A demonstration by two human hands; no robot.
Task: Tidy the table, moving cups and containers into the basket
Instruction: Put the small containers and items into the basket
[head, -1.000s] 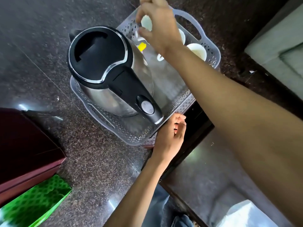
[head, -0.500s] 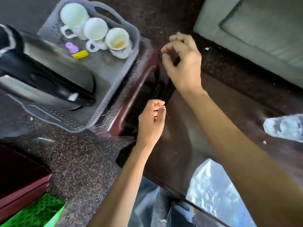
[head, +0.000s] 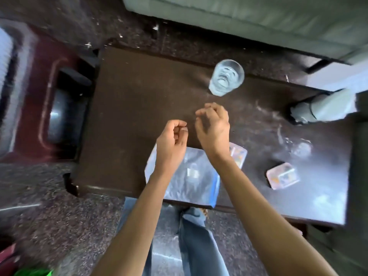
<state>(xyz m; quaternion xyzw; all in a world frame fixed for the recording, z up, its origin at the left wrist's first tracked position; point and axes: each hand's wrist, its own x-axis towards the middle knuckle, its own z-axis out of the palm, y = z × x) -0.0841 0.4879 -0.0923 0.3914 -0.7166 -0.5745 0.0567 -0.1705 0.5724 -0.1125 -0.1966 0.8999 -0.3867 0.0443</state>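
- My left hand [head: 171, 140] hangs above the dark table [head: 139, 108], forearm reaching up from the lower middle of the view, wrist bent a little.
- Its fingers [head: 180, 126] are curled loosely into the palm, thumb beside them; nothing is in it.
- My right hand [head: 214, 126] is just beside the left, slightly farther forward, its forearm coming in from the lower right.
- Its fingers are bent and drawn loosely toward the thumb, a half-closed claw with nothing between them; it touches nothing.
- The clear glass [head: 226, 77] stands upright on the table just beyond my right hand's fingertips, apart from them.
- Under my left wrist and between both forearms lies a clear plastic container with a blue edge [head: 195, 180], at the near edge of the table.
- A small patterned tin [head: 282, 178] sits to the right of my right forearm, well apart; another like it [head: 238, 154] peeks out just behind my right wrist.
- The basket [head: 6, 92] is far off to the left of my left hand, only a blurred sliver at the frame edge, resting on a maroon stand [head: 39, 108].
- The whole view is smeared with motion blur.
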